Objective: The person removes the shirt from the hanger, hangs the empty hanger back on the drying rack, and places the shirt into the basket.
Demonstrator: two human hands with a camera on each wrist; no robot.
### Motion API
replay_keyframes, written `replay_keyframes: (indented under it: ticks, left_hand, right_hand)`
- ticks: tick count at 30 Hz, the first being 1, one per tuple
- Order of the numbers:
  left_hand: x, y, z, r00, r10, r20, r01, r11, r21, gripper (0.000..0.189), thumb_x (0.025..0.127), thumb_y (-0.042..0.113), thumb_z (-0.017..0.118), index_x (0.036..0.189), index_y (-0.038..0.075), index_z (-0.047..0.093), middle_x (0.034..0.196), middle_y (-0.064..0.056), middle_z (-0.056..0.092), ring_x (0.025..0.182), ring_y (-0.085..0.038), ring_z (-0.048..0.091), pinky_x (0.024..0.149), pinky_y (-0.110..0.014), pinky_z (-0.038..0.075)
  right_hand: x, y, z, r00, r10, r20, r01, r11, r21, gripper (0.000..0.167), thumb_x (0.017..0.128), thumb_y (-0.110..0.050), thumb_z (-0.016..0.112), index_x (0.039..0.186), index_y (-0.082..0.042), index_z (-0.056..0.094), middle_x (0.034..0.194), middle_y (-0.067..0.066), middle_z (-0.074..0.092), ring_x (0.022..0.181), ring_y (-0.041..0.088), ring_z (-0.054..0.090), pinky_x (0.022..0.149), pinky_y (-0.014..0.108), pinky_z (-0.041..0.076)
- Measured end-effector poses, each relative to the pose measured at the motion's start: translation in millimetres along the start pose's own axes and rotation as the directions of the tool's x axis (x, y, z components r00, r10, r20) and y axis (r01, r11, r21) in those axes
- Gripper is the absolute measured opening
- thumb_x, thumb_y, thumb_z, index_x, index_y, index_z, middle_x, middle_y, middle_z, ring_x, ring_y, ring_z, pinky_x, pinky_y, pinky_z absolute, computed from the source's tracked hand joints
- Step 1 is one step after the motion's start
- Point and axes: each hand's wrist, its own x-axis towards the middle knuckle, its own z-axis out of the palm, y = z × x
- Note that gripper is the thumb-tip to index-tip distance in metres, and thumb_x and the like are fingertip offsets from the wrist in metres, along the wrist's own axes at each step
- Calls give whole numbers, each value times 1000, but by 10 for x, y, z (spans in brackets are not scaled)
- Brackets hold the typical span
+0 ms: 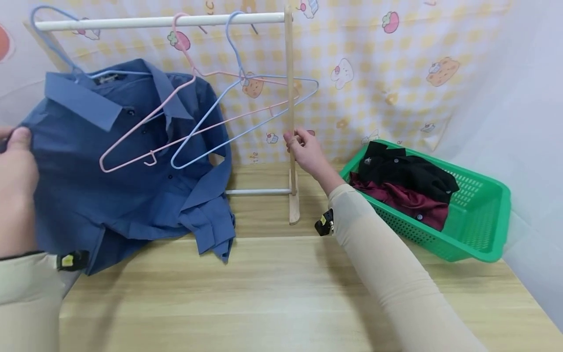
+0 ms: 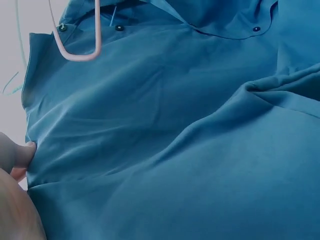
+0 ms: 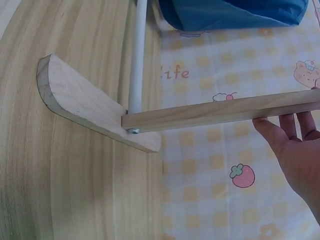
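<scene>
A blue button-up shirt (image 1: 101, 181) hangs on a light blue hanger (image 1: 52, 45) at the left end of a clothes rack. My left hand (image 1: 17, 181), at the left edge of the head view, pinches the shirt's cloth near its shoulder side, thumb on top. In the left wrist view the blue cloth (image 2: 125, 110) spreads out from the thumb in soft folds. My right hand (image 1: 310, 154) grips the rack's wooden side post (image 1: 290, 88) at about mid-height. From the right wrist view, the fingertips curl against the post (image 3: 210, 110) above its wooden foot (image 3: 75, 95).
A pink hanger (image 1: 102, 161) and another light blue hanger (image 1: 316, 84) hang from the white rail (image 1: 149, 22), overlapping the shirt. A green basket (image 1: 492, 234) on the right holds black clothing (image 1: 409, 171) and dark red clothing (image 1: 404, 200). A patterned cloth (image 1: 365, 107) hangs behind.
</scene>
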Motion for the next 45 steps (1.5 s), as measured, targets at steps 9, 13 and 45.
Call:
replay_keyframes:
  ticks: [9,13,45]
  left_hand:
    - [-279,-599,-91,998,-48,-29,46,997,-54,32,107,53,55,138,53,61,115,44,49,110,23,41,122,-16,28]
    - [-419,-876,-114,996,-82,-29,80,995,-54,34,106,54,58,140,51,62,101,43,43,100,21,39,120,-17,32]
    - [-702,-1952,-454,841,541,-4,-537,833,-136,41,92,-7,76,94,34,81,82,45,57,85,18,51,81,-3,36]
  right_hand:
    - [-11,0,-11,1000,-5,-13,4,1000,-21,36,112,-42,52,117,-8,62,102,15,66,101,37,65,78,30,52]
    - [-3,16,-13,1000,4,-11,-4,1000,-29,35,112,-41,53,116,-9,63,106,19,67,99,33,65,78,31,53]
    - [-56,-25,15,1000,13,15,-12,999,-31,40,113,-43,51,123,-7,63,111,21,65,98,27,64,84,36,55]
